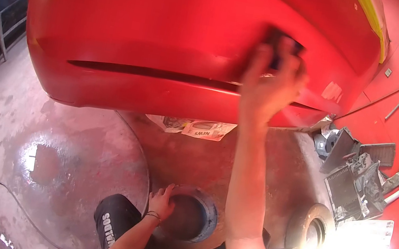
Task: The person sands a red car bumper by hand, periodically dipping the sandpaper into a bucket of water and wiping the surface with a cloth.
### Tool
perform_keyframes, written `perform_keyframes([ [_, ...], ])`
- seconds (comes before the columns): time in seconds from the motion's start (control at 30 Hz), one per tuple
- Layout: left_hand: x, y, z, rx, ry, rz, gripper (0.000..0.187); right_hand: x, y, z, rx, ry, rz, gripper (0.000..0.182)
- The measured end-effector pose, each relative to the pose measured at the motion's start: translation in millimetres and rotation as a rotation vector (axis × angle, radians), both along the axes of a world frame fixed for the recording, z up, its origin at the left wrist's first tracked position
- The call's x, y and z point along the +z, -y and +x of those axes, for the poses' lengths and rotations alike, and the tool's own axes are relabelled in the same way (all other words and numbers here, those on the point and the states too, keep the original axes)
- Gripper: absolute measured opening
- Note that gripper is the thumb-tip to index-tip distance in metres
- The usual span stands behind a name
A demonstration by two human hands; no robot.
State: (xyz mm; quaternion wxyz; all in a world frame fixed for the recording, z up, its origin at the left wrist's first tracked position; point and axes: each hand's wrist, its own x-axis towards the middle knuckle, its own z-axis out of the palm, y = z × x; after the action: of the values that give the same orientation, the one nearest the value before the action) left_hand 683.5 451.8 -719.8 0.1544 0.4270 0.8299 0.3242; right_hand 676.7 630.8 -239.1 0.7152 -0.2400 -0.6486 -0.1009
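Observation:
A large red car body panel (165,17) with a long dark slot fills the upper part of the head view. My right hand (274,81), blurred by motion, is closed on a dark block (278,48) against the panel, just above the slot's right end. Lower down, my left hand (162,204) rests on the left rim of a round bucket-like container (210,220), with its fingers apart and nothing held. A pale patch (332,91) marks the panel right of my right hand.
Newspaper (209,130) lies under the panel. Radiators and scrap parts (355,178) are piled at the right, above a tyre (302,225). A hose (39,230) curves over the floor at the left. A dark car (7,21) stands at the far left.

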Motion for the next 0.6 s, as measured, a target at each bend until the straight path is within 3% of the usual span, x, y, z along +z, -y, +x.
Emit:
perform_keyframes([
  [0.1, -8, -4, 0, 0.009, 0.004, 0.035, 0.082, -3, -2, -13, 0.042, -0.021, 0.046, 0.039],
  [0.13, -7, -6, 2, 0.004, 0.004, 0.045, 0.082, -6, 25, -12, 0.033, 0.109, 0.239, 0.039],
  [0.23, -8, 1, -2, -0.006, 0.002, 0.028, 0.082, -10, 11, 0, -0.06, 0.144, 0.217, 0.041],
  [0.37, -7, 2, -1, 0.005, 0.015, 0.029, 0.082, -30, -23, 16, -0.051, -0.009, -0.026, 0.047],
  [0.5, -10, -3, -1, 0.002, -0.005, 0.013, 0.081, -51, -9, 34, -0.123, 0.261, 0.115, 0.054],
  [0.6, -8, -2, 0, -0.003, -0.02, 0.035, 0.081, -57, -16, 25, -0.057, 0.127, 0.059, 0.052],
])
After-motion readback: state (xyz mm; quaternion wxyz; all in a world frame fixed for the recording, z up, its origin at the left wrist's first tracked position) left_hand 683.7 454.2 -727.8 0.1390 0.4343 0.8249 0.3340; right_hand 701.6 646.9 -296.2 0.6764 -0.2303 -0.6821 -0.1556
